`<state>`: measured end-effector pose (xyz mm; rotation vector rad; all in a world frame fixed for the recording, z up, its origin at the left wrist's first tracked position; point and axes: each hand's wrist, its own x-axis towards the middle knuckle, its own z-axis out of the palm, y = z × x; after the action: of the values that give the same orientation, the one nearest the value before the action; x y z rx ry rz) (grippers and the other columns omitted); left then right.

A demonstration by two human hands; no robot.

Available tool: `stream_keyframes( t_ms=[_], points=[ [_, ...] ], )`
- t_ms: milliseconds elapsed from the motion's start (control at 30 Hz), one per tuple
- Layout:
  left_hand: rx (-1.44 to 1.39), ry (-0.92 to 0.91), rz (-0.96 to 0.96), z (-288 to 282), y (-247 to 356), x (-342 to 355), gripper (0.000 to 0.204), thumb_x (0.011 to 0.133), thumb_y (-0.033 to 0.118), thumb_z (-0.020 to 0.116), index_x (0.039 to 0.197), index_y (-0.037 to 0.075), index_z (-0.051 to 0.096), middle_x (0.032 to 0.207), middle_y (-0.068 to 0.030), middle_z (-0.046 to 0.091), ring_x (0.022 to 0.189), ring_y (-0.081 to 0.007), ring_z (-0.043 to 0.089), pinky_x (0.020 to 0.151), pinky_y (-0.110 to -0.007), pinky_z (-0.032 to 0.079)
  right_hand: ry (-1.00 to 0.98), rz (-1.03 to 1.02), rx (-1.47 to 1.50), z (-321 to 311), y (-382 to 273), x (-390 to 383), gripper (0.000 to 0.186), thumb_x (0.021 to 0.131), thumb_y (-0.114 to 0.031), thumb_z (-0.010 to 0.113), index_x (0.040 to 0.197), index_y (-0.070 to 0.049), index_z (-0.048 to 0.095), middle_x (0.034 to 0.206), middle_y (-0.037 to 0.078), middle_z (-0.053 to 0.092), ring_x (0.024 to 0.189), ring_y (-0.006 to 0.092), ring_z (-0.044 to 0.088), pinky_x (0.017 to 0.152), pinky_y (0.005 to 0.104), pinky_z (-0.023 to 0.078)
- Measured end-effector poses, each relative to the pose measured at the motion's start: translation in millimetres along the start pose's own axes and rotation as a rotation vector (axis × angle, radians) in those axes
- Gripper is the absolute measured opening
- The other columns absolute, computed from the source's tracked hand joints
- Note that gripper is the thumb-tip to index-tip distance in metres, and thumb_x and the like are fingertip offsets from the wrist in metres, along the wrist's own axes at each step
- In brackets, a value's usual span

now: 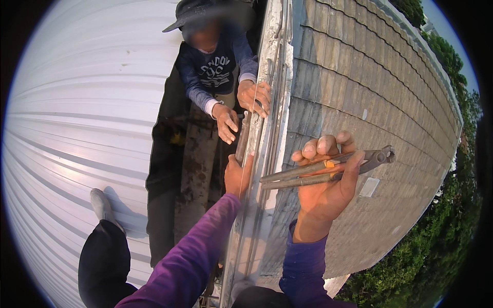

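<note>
My right hand [326,187] is raised over the tiled roof, its fingers and thumb around a pair of pincers [379,156]. The dark handles with orange parts point left and the jaws point right. My left hand [238,176] is closed around the lower end of a short dark bar [243,138], upright beside the concrete ledge. Thin steel rods [268,169] run lengthwise along that ledge, just right of my left hand. Across from me, a co-worker's hand [226,122] hovers near the bar's top, fingers spread. Their other hand [254,97] rests on the ledge by the rods.
White ribbed metal roofing [82,128] lies to the left, with my booted foot [102,205] on it. A dark gap with a plank [197,154] separates it from the ledge [246,246]. Brown roof tiles [370,66] slope away right. The co-worker [215,66] stands in the gap.
</note>
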<state>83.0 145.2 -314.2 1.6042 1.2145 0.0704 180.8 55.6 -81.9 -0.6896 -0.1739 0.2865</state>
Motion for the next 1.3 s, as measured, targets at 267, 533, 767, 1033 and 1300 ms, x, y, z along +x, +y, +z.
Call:
stream_keyframes(
  t_ms=[267, 533, 767, 1033, 1300],
  points=[
    [0.07, 0.001, -0.048, -4, 11, -9, 0.089, 0.094, 0.072, 0.061, 0.133, -0.008, 0.053, 0.127, -0.0342, 0.065, 0.122, -0.0467, 0.065, 0.104, -0.052, 0.05, 0.11, 0.482, -0.829, -103, 4, -57, 0.025, 0.11, -0.029, 0.058, 0.102, -0.006, 0.066, 0.074, 0.004, 0.064, 0.057, 0.0128, 0.054, 0.055, 0.0311, 0.045],
    [0.1, 0.156, 0.0, 8, 3, -4, 0.099, 0.09, 0.073, 0.067, 0.142, -0.009, 0.046, 0.131, -0.0351, 0.06, 0.124, -0.0479, 0.062, 0.105, -0.05, 0.049, 0.131, 0.346, -1.637, -183, 66, -90, 0.05, 0.109, -0.041, 0.058, 0.133, 0.002, 0.065, 0.12, 0.024, 0.07, 0.116, 0.04, 0.068, 0.098, 0.0493, 0.053],
    [0.214, 0.233, 0.052, 9, -5, 0, 0.115, 0.091, 0.074, 0.066, 0.163, -0.007, 0.024, 0.158, -0.0355, 0.037, 0.15, -0.0469, 0.038, 0.121, -0.061, 0.031, 0.105, 0.417, -1.738, -164, 84, -103, 0.048, 0.109, -0.039, 0.057, 0.15, -0.013, 0.057, 0.131, 0.017, 0.061, 0.116, 0.0368, 0.068, 0.099, 0.0488, 0.055],
    [0.166, 0.234, 0.087, 8, -4, -3, 0.11, 0.093, 0.07, 0.066, 0.161, -0.008, 0.03, 0.16, -0.0343, 0.041, 0.149, -0.044, 0.043, 0.122, -0.052, 0.036, 0.198, 0.367, -1.639, -179, 99, -103, 0.045, 0.11, -0.038, 0.056, 0.143, -0.008, 0.061, 0.128, 0.019, 0.065, 0.117, 0.0383, 0.067, 0.1, 0.0485, 0.053],
    [0.131, 0.04, 0.029, 3, 6, -3, 0.075, 0.1, 0.06, 0.061, 0.141, -0.002, 0.064, 0.126, -0.0246, 0.074, 0.121, -0.0402, 0.069, 0.105, -0.045, 0.052, 0.26, 0.282, -1.602, -183, 114, -68, 0.049, 0.112, -0.041, 0.052, 0.139, -0.003, 0.062, 0.127, 0.022, 0.066, 0.116, 0.041, 0.066, 0.098, 0.0491, 0.052]
  ],
)
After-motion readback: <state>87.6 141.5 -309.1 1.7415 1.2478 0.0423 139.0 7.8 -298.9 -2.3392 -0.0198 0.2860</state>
